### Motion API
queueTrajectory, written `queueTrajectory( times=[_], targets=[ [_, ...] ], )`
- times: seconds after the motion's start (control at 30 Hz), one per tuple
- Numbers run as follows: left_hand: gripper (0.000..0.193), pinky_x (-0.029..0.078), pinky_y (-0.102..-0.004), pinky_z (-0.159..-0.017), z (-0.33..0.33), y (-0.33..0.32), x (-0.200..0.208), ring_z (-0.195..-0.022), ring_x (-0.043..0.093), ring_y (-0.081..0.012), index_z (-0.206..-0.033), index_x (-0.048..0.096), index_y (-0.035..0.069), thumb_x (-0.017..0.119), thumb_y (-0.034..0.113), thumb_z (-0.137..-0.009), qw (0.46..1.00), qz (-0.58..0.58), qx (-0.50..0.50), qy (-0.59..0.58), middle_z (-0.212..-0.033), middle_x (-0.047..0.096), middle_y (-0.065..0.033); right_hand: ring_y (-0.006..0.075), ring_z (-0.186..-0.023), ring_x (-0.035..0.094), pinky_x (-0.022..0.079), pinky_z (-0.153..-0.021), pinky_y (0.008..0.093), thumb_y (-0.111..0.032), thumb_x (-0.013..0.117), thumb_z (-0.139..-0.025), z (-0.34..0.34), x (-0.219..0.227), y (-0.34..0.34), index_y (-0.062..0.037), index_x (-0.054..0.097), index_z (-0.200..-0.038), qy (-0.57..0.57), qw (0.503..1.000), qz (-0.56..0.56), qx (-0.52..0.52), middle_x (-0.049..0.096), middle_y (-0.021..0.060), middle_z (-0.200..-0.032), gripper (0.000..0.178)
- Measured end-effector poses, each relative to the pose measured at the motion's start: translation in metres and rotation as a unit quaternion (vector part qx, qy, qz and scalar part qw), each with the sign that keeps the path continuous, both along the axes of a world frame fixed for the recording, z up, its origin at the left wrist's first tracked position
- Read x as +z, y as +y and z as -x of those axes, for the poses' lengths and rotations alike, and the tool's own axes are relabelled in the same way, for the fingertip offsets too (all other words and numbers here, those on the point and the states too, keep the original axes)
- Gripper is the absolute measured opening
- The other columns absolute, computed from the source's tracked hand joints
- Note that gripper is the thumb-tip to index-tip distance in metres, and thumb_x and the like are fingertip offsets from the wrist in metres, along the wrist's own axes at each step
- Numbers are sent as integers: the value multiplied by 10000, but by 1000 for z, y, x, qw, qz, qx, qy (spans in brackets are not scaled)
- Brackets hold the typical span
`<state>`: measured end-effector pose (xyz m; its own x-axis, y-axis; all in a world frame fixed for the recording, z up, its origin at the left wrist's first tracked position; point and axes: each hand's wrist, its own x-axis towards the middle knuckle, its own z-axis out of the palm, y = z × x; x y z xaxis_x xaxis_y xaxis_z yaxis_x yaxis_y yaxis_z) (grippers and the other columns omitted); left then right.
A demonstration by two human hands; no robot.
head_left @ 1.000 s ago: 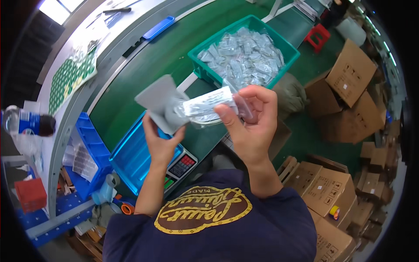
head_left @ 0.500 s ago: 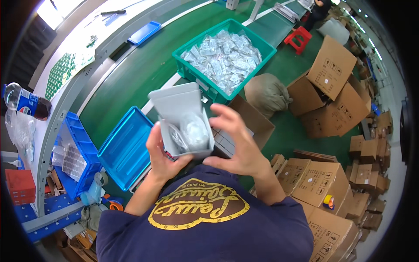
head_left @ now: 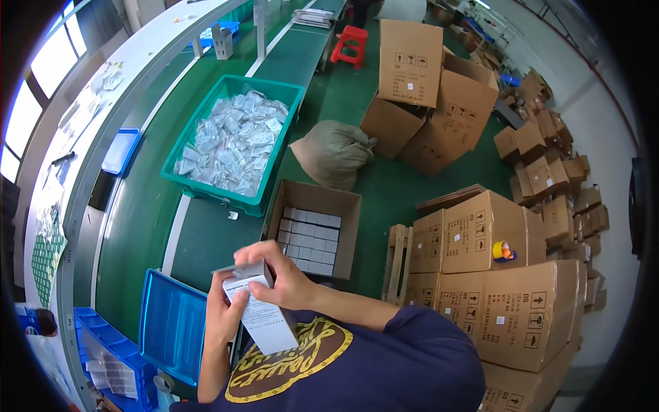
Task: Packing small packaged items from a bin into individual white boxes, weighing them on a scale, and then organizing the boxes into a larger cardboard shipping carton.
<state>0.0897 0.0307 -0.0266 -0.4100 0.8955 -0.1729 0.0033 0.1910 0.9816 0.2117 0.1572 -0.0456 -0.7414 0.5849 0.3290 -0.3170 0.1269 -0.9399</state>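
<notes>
A small white carton (head_left: 273, 328) with fine print on its side is held in front of my chest, tilted. My left hand (head_left: 223, 312) is closed round its left side, thumb on the printed face. My right hand (head_left: 285, 275) grips the upper end, its fingers over the top and its thumb pressing the face. The grey lid flap (head_left: 240, 272) at the top looks partly folded over, and the inside of the carton is hidden. Just beyond my hands stands an open cardboard box (head_left: 348, 237) with rows of small white cartons (head_left: 305, 245) in it.
A green bin (head_left: 213, 195) full of clear-wrapped packets (head_left: 233, 141) sits on the green conveyor (head_left: 137, 244). A blue tray (head_left: 171, 326) lies to my left. Stacked brown boxes (head_left: 473, 302) stand at the right, with a tape roll (head_left: 503, 251) on top. A cloth sack (head_left: 333, 152) and red stool (head_left: 350, 47) are farther off.
The carton was upright with its lid up, showing a clear-wrapped item inside. Now it is tilted, its lid lowered, and my right hand has closed on it. The view has turned right.
</notes>
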Motion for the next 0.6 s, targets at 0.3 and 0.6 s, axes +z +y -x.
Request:
queueTrajectory(
  times=[0.3,0.6],
  targets=[
    [549,527,-287,-773,-14,1,7,-991,607,-178,-1331,402,24,645,189,-867,997,-67,27,40,-1179,547,-141,181,-1021,588,459,-899,318,-230,588,-928,2,41,33,-47,634,-1084,-74,983,22,168,629,92,-1060,245],
    [739,550,-362,-843,1,-14,-8,-1096,604,-283,-1466,275,73,682,124,-852,996,-68,35,51,-1409,386,-179,322,-1319,414,309,-1100,430,-254,524,-973,7,32,32,-43,557,-1312,-122,958,-144,218,520,149,-1365,401]
  ],
)
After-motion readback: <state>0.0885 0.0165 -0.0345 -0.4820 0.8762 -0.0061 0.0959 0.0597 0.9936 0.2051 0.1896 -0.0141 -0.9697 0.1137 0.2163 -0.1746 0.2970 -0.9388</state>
